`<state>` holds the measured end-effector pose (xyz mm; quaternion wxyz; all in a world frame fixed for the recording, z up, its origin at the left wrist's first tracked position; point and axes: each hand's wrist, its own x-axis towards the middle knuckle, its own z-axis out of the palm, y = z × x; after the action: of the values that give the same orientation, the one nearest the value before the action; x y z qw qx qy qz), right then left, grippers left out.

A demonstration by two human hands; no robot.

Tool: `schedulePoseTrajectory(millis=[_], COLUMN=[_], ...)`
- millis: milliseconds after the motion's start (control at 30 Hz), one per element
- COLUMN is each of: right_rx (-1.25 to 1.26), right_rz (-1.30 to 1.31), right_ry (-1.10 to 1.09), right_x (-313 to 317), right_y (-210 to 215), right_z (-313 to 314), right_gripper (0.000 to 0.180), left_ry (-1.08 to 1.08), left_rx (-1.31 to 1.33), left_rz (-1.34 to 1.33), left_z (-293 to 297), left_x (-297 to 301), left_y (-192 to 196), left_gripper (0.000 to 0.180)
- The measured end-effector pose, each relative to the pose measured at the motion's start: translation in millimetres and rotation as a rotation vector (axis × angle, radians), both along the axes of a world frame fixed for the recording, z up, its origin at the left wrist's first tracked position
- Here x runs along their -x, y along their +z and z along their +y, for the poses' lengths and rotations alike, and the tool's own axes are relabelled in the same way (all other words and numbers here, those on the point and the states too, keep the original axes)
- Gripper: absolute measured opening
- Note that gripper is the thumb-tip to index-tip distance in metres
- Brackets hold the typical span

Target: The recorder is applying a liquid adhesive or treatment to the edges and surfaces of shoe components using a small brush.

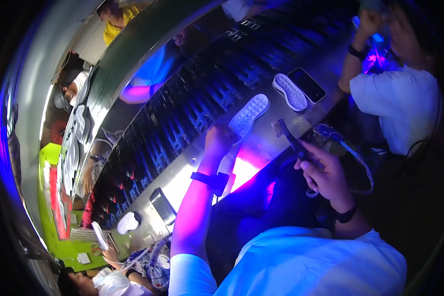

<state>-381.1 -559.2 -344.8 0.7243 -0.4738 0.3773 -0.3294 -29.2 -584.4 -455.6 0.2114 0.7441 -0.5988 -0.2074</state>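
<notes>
My left hand (219,141) is closed around the near end of a white shoe sole (251,116), whose patterned face shows beyond my fingers over the metal ledge (192,148). In my right hand (325,175) is a brush (292,139) with a dark handle. Its short bristles point left toward the sole, apart from it. A second white sole (289,92) lies farther right, beside a dark phone (307,85). Below my left hand, a pale piece (226,164) is partly hidden by my wrist in bright light.
A dark slatted conveyor (197,93) runs past the ledge's far side. Another phone (163,206) and a white sole (128,223) lie at lower left. A cable (355,157) hangs by my right hand. Co-workers sit at right (399,98) and lower left (113,281).
</notes>
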Motion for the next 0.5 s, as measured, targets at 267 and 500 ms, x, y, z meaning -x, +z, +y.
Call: schedulePoseTrajectory(millis=[267,500], right_rx=[-0.051,-0.024], right_rz=[-0.054,-0.050], right_ry=[-0.001,-0.012], right_x=[12,6], right_y=[-13,-16], right_z=[2,5], right_gripper=[0.051,0.046], left_ry=[0.173,0.336], left_rx=[-0.427,0.153], left_rz=[0.502,0.530], left_z=[-14,35], left_x=[-20,35], left_y=[-3,39], left_gripper=[0.036,0.027])
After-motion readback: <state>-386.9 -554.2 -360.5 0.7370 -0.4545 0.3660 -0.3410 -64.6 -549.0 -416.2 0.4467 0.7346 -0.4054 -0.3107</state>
